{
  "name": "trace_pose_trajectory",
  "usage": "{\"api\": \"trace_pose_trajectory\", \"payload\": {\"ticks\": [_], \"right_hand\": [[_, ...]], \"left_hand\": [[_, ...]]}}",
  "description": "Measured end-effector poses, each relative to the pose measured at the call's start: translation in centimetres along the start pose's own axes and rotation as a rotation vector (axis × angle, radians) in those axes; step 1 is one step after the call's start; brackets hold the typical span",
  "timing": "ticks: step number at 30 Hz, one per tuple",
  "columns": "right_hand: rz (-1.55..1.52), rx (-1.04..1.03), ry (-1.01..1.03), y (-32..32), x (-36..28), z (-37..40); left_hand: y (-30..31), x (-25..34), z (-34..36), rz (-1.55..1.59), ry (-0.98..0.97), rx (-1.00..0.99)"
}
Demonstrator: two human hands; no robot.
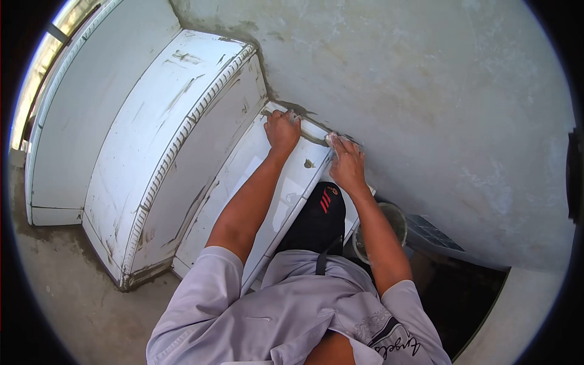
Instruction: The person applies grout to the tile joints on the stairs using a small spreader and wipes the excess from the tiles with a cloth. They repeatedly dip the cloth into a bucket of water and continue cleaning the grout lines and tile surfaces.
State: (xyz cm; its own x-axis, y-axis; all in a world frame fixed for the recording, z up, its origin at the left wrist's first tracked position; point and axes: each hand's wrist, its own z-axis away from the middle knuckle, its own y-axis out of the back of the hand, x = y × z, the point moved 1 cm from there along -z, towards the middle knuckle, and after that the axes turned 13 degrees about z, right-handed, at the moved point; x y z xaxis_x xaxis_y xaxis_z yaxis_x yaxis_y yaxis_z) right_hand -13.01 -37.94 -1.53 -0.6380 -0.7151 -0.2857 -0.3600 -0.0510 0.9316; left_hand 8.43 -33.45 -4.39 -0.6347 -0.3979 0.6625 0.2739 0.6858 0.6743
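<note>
Step in hand looks like fitting or pressing the white strip [314,129] by the wall [377,79], on the stair step [252,167]. Left hand [282,131], right hand [348,168]: fingers bent at its ends, grasp unclear. Next move calls for even pressure.

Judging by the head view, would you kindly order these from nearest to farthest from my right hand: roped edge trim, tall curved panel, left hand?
From the right hand:
1. Left hand, just to its left.
2. Roped edge trim, further left, one step up.
3. Tall curved panel, beyond the trim.
</note>
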Motion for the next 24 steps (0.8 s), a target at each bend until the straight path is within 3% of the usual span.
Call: {"api": "trace_pose_trajectory", "payload": {"ticks": [2,11,17,20,24], "right_hand": [[-0.025,-0.021,-0.03,0.6,0.1,0.5],[-0.108,0.003,-0.026,-0.6,0.6,0.4],[-0.225,0.047,-0.028,-0.5,0.5,0.8],[-0.281,0.083,-0.037,-0.6,1.6,0.9],[-0.425,0.11,-0.07,-0.7,2.0,1.2]], "left_hand": [[-1.0,0.1,-1.1,-0.05,0.078,-0.076],[-3.0,-0.6,-1.4,0.044,0.126,-0.078],[-1.8,0.9,-1.5,0.122,0.272,-0.087],[-0.7,0.5,-0.2,0.454,0.134,0.054],[2.5,0.9,2.0,0.781,0.313,0.009]]}}
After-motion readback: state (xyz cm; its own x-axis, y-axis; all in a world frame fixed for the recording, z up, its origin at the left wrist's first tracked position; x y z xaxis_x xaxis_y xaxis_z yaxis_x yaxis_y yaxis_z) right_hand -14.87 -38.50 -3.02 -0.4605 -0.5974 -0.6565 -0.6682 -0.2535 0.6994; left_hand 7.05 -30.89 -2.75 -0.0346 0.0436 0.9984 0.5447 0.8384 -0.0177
